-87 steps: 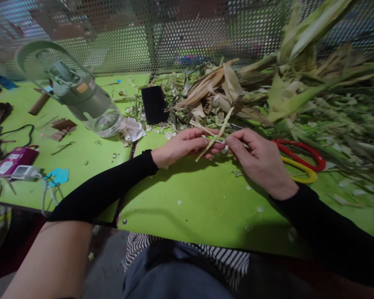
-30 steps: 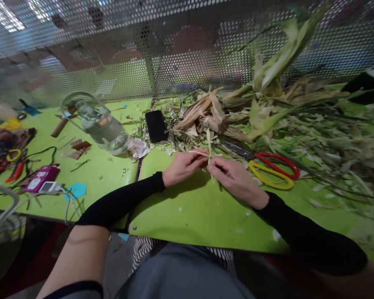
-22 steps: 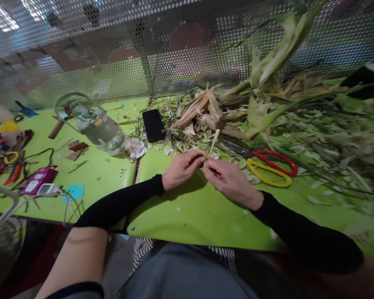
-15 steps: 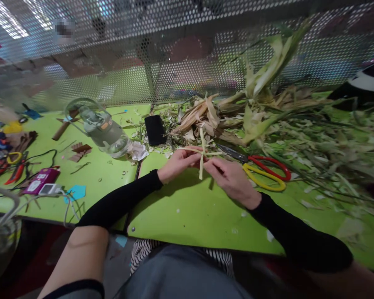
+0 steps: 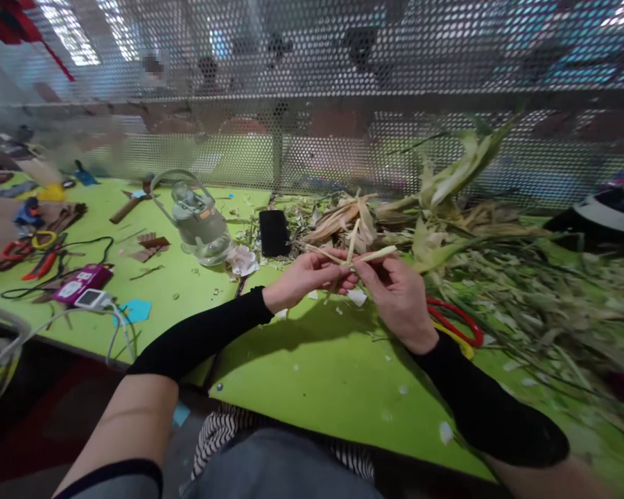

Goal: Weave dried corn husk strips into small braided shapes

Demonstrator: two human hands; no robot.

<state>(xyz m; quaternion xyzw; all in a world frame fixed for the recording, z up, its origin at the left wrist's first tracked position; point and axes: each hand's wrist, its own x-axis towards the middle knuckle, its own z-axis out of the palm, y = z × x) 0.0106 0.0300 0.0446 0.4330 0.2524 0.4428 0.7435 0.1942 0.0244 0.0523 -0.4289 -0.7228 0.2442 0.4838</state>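
Note:
Pale corn husk strips (image 5: 354,239) cross one another between my two hands, raised a little above the green table. My left hand (image 5: 312,272) pinches the crossing from the left, its fingertips around the strips. From the right, my right hand (image 5: 395,298) grips the same strips with thumb and fingers, and one strip end sticks out over its knuckles. Behind my right wrist lie scissors with red and yellow handles (image 5: 460,326); my hand hides their blades. Dried husks (image 5: 338,222) are heaped just beyond my fingers.
A black phone (image 5: 274,233) and a clear water bottle (image 5: 202,232) stand behind my left hand, with crumpled tissue (image 5: 243,260) beside them. Husk scraps (image 5: 504,284) cover the right side. A purple power bank (image 5: 83,283), cables and pliers (image 5: 41,260) lie left. Perforated metal screen (image 5: 317,138) bounds the back.
The husk strips have turned in my hands, one end now pointing up to the right. My right hand has come up in front of the scissors' blades. The camera view has shifted slightly.

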